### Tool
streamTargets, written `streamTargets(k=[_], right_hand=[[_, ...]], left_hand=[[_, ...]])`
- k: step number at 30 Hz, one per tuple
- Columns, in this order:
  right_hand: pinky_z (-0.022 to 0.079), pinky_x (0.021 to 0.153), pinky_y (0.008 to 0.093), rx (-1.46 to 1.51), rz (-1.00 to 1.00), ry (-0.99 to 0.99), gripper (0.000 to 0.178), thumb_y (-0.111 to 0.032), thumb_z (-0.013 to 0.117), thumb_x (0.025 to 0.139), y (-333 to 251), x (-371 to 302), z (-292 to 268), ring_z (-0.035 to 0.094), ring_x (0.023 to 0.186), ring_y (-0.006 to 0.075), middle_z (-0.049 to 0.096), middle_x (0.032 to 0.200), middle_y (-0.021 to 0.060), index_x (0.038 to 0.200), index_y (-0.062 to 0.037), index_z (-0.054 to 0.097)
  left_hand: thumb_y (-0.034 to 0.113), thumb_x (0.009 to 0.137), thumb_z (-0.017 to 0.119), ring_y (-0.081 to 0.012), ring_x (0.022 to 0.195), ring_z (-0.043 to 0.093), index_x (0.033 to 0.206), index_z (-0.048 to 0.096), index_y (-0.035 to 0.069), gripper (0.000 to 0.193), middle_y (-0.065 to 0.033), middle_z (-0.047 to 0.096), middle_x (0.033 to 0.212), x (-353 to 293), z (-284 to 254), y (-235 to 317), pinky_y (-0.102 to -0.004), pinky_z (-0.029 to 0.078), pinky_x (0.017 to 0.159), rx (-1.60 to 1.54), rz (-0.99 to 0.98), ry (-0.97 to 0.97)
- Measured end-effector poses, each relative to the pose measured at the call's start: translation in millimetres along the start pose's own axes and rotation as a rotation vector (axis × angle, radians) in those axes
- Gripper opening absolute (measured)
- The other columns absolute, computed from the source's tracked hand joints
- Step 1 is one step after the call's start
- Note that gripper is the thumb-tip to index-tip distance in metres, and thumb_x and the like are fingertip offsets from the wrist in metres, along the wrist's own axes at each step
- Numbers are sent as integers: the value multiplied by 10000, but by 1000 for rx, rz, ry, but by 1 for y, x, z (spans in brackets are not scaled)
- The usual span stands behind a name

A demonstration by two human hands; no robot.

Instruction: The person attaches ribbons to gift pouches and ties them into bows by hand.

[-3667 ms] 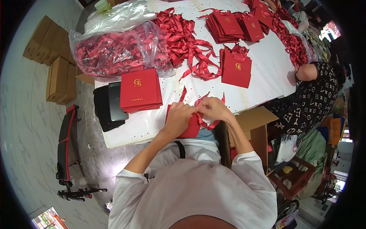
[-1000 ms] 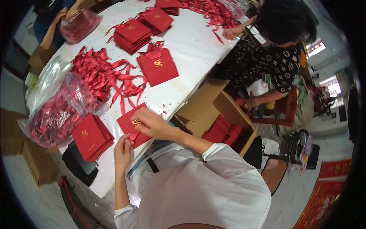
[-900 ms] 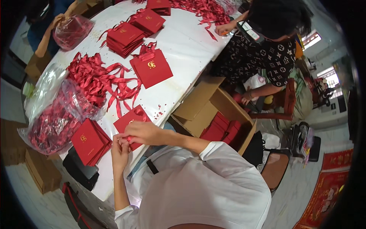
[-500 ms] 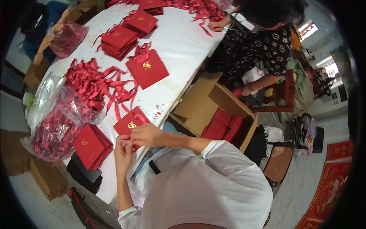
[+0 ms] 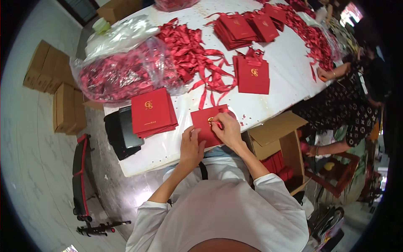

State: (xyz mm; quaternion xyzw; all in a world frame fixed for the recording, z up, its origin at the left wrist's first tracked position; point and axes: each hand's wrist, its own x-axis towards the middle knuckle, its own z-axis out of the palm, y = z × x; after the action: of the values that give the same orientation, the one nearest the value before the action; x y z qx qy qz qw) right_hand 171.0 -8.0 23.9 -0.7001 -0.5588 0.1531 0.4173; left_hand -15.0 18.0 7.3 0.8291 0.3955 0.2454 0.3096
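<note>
A flat red paper bag (image 5: 201,115) with a gold emblem lies on the white table close in front of me. Over its middle, my right hand (image 5: 230,132) is closed in a pinch on a bit of red ribbon (image 5: 217,123). My left hand (image 5: 192,147) rests at the bag's lower left edge, thumb and bent fingers apart. To the left is a stack of similar red bags (image 5: 152,111). Beyond my right hand lies another small stack (image 5: 254,77) with ribbon on top. Loose red ribbons (image 5: 187,50) heap up behind the bag.
A clear plastic sack of red ribbon (image 5: 126,71) fills the table's left. Beside the left stack lie a dark phone (image 5: 131,128) and black cloth. An open cardboard box (image 5: 291,147) holding red bags stands at my right, near a co-worker in patterned black clothes (image 5: 336,113).
The view has swung, so the table now appears higher and further right. My hands, close together before, have parted; the right one now pinches ribbon above the bag's middle.
</note>
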Motion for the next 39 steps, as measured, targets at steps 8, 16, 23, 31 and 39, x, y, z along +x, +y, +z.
streamTargets(k=[8, 16, 23, 31, 39], right_hand=[[491, 636, 423, -15, -40, 30, 104, -120, 707, 831, -5, 16, 19, 628, 722, 338, 635, 841, 123, 884, -57, 644], [498, 593, 388, -45, 15, 9, 134, -123, 728, 814, -7, 14, 29, 644, 671, 294, 648, 801, 123, 863, -38, 637], [504, 590, 358, -9, 59, 15, 141, -113, 739, 801, -12, 9, 27, 649, 653, 261, 653, 763, 125, 856, -28, 641], [487, 584, 417, -68, 5, -24, 156, -118, 724, 803, -9, 5, 34, 635, 681, 314, 630, 809, 126, 862, -33, 607], [483, 587, 429, -51, 70, 3, 155, -132, 719, 814, -15, 1, 37, 628, 677, 317, 626, 815, 126, 862, -35, 608]], left_hand=[[34, 812, 684, -417, 1126, 551, 1300, 493, -17, 527, -231, 487, 1277, 60, -1, -13, -426, 500, 914, 45, 20, 118], [17, 768, 720, -388, 984, 595, 1120, 562, 18, 386, -187, 513, 1105, 61, -5, -11, -432, 533, 774, -64, -40, 81], [-1, 787, 688, -351, 892, 625, 1073, 575, 35, 310, -142, 533, 1043, 56, -8, -14, -418, 529, 713, -9, 39, 86], [2, 816, 637, -338, 837, 629, 1012, 577, 58, 213, -139, 549, 1009, 58, 1, -22, -437, 524, 666, 15, 13, 90], [-17, 841, 571, -377, 803, 617, 952, 584, 22, 118, -166, 639, 843, 58, 4, -10, -454, 489, 691, -118, 58, 215]])
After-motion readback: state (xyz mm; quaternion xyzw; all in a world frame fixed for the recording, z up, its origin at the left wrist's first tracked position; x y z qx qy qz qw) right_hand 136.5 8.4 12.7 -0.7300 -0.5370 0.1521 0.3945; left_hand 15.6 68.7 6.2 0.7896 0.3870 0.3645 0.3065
